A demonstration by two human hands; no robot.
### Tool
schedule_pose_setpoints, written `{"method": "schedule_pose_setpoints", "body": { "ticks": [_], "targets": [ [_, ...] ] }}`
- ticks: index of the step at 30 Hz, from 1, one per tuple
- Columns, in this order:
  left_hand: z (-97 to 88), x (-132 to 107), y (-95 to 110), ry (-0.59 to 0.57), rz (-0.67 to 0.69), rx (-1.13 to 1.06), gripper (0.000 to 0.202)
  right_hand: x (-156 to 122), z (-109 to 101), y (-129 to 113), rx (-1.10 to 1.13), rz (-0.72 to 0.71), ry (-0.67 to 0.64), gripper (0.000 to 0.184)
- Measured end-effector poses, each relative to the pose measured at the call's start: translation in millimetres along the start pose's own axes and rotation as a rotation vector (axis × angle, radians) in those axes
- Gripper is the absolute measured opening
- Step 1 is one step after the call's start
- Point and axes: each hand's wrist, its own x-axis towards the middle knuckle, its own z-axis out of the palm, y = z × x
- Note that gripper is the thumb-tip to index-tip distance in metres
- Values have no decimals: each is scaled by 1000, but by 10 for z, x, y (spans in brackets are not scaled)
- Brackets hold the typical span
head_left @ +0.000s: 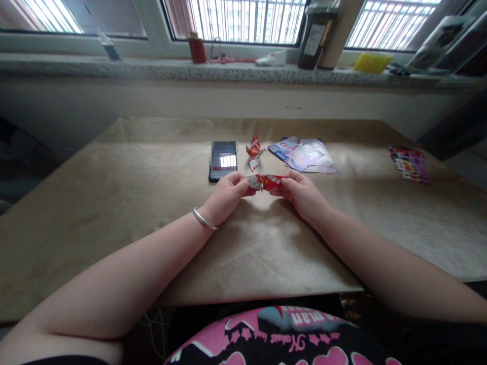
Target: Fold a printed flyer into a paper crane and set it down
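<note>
Head view: a red-and-white bow-shaped paper piece [268,181] stretched between two hands over the table [213,263].
So the left hand [225,196] has the mostly white left end pinched between thumb and fingers, and the right hand [305,196] has the red right end pinched the same way. The long axis runs left to right, straight from one hand to the other, with the narrow waist about midway, so neither hand is really nearer. Can't tell from here if that waist is knotted or just folded. A second red-and-white paper piece [253,148] lies just beyond on the far side, long axis running near to far. There's a phone [222,154] to its left, just past the left hand, and printed leaflets [304,153] to its right.
</note>
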Motion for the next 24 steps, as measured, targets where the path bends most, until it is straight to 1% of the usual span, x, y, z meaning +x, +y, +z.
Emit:
{"method": "schedule_pose_setpoints", "body": {
  "ticks": [4, 9, 12, 17, 19, 24],
  "targets": [
    [2, 0, -17, -37, 32, 27, 18, 6, -10, 2, -61, -23, -7, 30],
    [7, -10, -28, -110, 96, 185, 22, 15, -21, 24, -235, -110, -31, 31],
    [5, -13, -22, -114, 125, 236, 21, 24, -25, 46, -315, -110, -45, 32],
    [4, -7, -23, -72, 98, 230, 19, 23, -53, 55, -494, -107, -64, 28],
    [6, -3, -27, -64, 112, 261, 20, 19, -57, 45, -530, -123, -85, 27],
    [-17, 6, -33, -142, 122, 418, 26, 9, -38, 21, -558, -135, -93, 23]
  ]
}}
